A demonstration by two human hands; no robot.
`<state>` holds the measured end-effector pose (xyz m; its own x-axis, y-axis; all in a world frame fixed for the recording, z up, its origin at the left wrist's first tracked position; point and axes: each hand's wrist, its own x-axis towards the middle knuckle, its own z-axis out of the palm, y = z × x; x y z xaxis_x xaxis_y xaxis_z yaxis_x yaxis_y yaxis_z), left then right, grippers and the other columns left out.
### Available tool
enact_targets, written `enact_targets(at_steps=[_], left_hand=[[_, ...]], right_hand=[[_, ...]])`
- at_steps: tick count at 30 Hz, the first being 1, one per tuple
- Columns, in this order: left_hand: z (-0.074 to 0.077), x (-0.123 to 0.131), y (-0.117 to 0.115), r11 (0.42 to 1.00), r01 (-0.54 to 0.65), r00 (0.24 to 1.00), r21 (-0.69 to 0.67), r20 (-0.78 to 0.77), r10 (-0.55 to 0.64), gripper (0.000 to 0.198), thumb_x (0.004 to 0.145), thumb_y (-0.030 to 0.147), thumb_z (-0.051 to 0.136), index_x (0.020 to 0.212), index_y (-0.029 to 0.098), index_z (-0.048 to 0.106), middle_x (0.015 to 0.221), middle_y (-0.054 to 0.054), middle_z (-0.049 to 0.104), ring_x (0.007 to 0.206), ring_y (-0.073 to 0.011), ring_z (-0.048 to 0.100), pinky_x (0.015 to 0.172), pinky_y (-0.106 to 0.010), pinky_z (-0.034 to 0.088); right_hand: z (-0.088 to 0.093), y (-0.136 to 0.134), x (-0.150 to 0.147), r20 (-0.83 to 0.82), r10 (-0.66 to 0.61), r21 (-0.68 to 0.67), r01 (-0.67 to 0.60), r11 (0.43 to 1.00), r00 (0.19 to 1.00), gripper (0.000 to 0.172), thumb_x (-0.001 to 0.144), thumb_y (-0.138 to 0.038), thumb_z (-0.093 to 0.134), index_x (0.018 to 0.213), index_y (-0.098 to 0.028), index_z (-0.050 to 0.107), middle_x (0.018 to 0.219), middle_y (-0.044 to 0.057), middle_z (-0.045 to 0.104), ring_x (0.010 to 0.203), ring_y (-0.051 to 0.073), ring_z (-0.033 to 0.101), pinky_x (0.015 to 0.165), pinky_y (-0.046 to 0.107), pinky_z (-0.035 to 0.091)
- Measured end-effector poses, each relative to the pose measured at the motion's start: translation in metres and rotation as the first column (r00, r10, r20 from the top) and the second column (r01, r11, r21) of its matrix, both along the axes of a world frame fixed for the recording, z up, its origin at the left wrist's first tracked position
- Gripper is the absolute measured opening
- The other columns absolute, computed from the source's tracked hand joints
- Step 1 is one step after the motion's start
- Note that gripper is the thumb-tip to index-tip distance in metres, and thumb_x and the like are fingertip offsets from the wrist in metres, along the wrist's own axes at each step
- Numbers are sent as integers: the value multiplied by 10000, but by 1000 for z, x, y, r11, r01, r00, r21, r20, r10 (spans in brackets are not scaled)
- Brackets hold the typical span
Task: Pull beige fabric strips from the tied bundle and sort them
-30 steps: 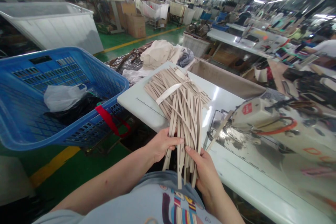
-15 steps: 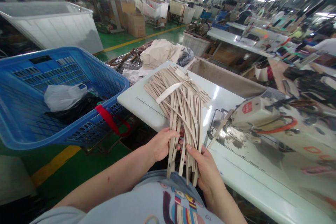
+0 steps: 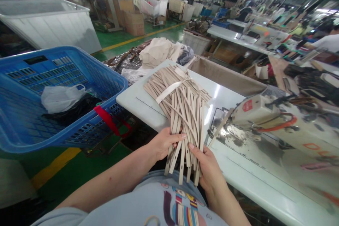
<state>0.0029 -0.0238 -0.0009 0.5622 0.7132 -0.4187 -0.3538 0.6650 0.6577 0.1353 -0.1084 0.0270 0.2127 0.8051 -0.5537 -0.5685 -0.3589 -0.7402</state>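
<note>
A bundle of long beige strips (image 3: 182, 109), tied round its far part with a white band (image 3: 169, 91), lies on the white table (image 3: 143, 100) and hangs over its near edge. My left hand (image 3: 162, 144) grips the strips' near ends from the left, thumb on top. From the right, my right hand (image 3: 205, 166) holds the same ends, fingers curled under them and thumb against the front. Several strips fan out loosely between my hands.
A blue plastic basket (image 3: 31, 127) with white and black bags and a red strap stands at left. A sewing machine (image 3: 265, 116) sits on the table at right. Cloth heaps (image 3: 159, 51) lie beyond the table. Other people work at far benches.
My hands have shuffled the strips' near ends: loose strips have shifted and splayed between my fingers. The bundle stays on the table.
</note>
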Motion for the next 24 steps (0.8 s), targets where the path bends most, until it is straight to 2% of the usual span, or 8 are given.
enact_targets(at_steps=[3, 5, 11, 15, 21, 24], left_hand=[[0, -2, -1, 999, 32, 999, -37, 29, -31, 438, 626, 326, 901, 906, 77, 673, 723, -99, 677, 592, -185, 628, 571, -324, 564], [-1, -3, -1, 997, 54, 997, -59, 60, -50, 421, 654, 306, 875, 940, 78, 668, 772, -133, 701, 648, -236, 670, 600, -393, 600], [-1, -1, 0, 993, 61, 994, -106, 97, -50, 323, 684, 252, 821, 900, 84, 648, 724, -119, 681, 623, -246, 671, 546, -393, 605], [1, 2, -1, 997, 64, 993, -53, 106, -58, 328, 676, 264, 843, 864, 86, 642, 698, -76, 641, 580, -214, 643, 545, -404, 610], [3, 8, 0, 997, 14, 1000, -75, -4, -14, 298, 641, 257, 840, 736, 105, 602, 615, -33, 564, 525, -183, 583, 469, -354, 568], [4, 8, 2, 994, 3, 1000, -108, 0, -3, 228, 653, 223, 783, 708, 98, 600, 586, -33, 558, 478, -137, 533, 466, -294, 536]], right_hand=[[-1, -1, 2, 11, -1, -14, 2, 1000, 1000, 422, 636, -313, 912, 965, -150, 706, 795, 63, 768, 573, 164, 689, 572, 260, 586], [-1, 0, 4, 23, -6, -28, 7, 1000, 1000, 412, 619, -316, 925, 918, -142, 702, 725, 39, 743, 520, 124, 646, 519, 215, 557], [-1, 0, 4, 36, -16, -47, 17, 999, 999, 430, 586, -326, 944, 899, -145, 711, 647, 17, 711, 531, 121, 635, 535, 213, 556], [0, 1, 1, 42, -26, -42, 28, 999, 999, 434, 552, -313, 958, 873, -147, 718, 683, 21, 729, 541, 112, 633, 556, 209, 555], [-1, 2, -1, 42, -28, -38, 29, 999, 999, 477, 511, -319, 970, 879, -140, 725, 699, 34, 741, 530, 114, 627, 523, 202, 538], [-1, 2, 0, 21, -13, -13, 14, 1000, 1000, 423, 560, -324, 948, 869, -141, 725, 735, 47, 752, 530, 116, 631, 517, 203, 533]])
